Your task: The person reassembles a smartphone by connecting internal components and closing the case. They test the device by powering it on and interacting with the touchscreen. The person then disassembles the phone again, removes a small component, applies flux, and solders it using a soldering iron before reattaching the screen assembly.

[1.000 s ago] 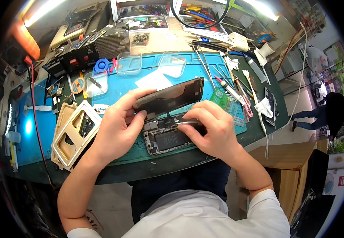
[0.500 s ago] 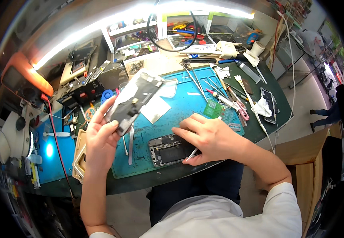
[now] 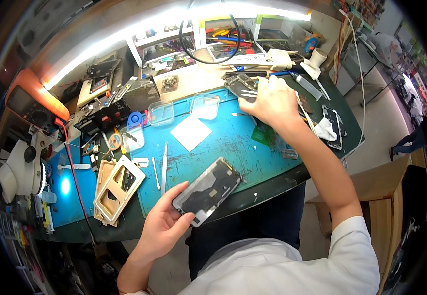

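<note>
Lowered to the mat's [image 3: 223, 135] seven o'clock, the left hand [image 3: 162, 229] pinches the screen panel [image 3: 206, 192] at six: likely light, stiff, fragile, best held by its edges. The phone body [image 3: 235, 87] has shifted to one o'clock; the right hand [image 3: 275, 104], at two, clasps tweezers [image 3: 249, 94]; I cannot tell whether it grips the body.

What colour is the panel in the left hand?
The panel is mostly black with grey patches, in the head view.

No readable text, numbers or signs; any markings too small or blurred
</note>
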{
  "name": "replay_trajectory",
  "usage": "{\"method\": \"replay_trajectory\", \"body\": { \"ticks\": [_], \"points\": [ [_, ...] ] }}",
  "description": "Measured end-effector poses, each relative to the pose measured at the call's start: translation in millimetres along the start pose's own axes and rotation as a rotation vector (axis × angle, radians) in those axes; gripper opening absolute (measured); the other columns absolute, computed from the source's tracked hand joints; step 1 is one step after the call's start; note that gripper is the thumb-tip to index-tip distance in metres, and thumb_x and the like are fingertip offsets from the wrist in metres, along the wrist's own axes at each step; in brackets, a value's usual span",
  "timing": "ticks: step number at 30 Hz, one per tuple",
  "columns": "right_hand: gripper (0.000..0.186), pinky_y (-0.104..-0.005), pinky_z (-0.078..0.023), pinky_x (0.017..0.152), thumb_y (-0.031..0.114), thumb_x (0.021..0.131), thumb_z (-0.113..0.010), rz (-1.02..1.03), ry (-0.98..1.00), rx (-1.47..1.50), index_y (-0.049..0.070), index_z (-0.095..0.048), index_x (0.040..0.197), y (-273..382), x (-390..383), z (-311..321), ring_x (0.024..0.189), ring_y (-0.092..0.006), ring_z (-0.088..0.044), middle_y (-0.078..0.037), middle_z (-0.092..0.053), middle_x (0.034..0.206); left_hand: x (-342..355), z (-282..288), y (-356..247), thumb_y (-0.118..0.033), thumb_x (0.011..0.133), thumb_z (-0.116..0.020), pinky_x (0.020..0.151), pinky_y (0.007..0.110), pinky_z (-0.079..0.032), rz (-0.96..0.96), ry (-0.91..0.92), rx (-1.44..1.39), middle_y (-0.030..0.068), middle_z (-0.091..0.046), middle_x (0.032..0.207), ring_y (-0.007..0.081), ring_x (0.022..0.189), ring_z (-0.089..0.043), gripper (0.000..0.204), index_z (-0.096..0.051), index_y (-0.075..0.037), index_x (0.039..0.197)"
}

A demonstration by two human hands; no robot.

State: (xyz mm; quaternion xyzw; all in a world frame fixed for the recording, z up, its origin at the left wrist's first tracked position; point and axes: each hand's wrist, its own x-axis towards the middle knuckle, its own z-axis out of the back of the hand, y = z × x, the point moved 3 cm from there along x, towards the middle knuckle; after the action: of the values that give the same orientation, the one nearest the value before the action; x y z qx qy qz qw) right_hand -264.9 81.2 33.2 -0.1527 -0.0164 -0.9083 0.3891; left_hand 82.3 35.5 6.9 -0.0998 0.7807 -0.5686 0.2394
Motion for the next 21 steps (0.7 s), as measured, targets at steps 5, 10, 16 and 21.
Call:
{"method": "replay_trajectory", "body": {
  "ticks": [5,10,16,21],
  "points": [
    [0.075,-0.0422,-0.058,0.093,0.068,0.085,-0.068,-0.096,0.046,-0.003,-0.002,-0.073,0.111,-11.1,11.9,-10.1,0.114,-0.0325,-0.067,-0.020,-0.068,0.117,9.0,-9.4,-15.5,0.000,0.094,-0.074,0.095,0.036,-0.055,-0.160,-0.011,0.578,0.0179,-0.041,0.150,0.0224,0.121,-0.059,0.074,-0.036,0.005,0.157],
    [0.075,-0.0445,-0.061,0.081,0.074,0.084,-0.070,0.010,-0.126,0.030,0.000,-0.071,0.099,-21.1,15.4,-21.3,0.095,-0.0334,-0.074,-0.019,-0.072,0.101,11.4,-24.4,-20.0,0.004,0.085,-0.075,0.094,0.038,-0.055,-0.308,-0.048,1.000,0.0187,-0.043,0.144,0.0325,0.122,-0.056,0.070,-0.046,0.008,0.148],
    [0.053,-0.0419,-0.059,0.081,0.057,0.094,-0.069,0.061,-0.249,0.149,0.008,-0.073,0.114,-35.9,-13.7,0.7,0.093,-0.0298,-0.074,-0.012,-0.074,0.100,9.3,-33.4,-17.3,0.009,0.079,-0.076,0.093,0.039,-0.055,-0.419,-0.124,1.150,0.0188,-0.052,0.139,0.0336,0.118,-0.059,0.069,-0.051,0.007,0.144],
    [0.036,-0.0441,-0.058,0.072,0.039,0.094,-0.074,0.069,0.052,0.574,0.006,-0.077,0.107,-33.3,-72.6,34.4,0.080,-0.0333,-0.074,-0.014,-0.075,0.083,12.0,-38.4,-14.6,0.007,0.073,-0.078,0.098,0.043,-0.050,-0.464,-0.133,1.196,0.0199,-0.054,0.134,0.0382,0.115,-0.057,0.071,-0.054,0.009,0.140]
  ]
}}
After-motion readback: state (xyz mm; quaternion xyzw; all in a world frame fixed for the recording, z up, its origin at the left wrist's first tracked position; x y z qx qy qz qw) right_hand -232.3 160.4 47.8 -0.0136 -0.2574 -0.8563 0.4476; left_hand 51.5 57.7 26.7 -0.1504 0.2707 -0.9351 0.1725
